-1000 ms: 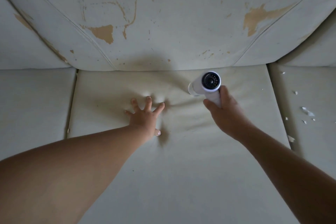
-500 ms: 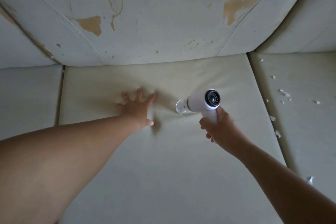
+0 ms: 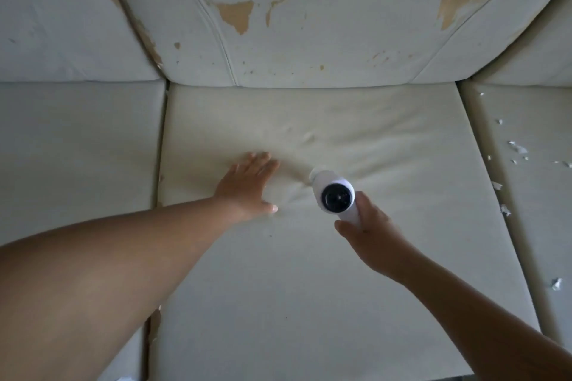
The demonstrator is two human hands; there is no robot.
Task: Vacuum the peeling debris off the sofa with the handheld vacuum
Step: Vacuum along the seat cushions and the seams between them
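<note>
Pale sofa [image 3: 309,288], peeling backrest [image 3: 325,9] (tan patches), flakes [image 3: 517,147] on right cushion [image 3: 532,226]

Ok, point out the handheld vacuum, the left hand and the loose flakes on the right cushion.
handheld vacuum [image 3: 337,196], head view, its dark round rear end.
left hand [image 3: 247,185], head view, back of the hand.
loose flakes [image 3: 517,148], head view, one large white flake.

Home: worn, peeling sofa [image 3: 309,272]
</note>
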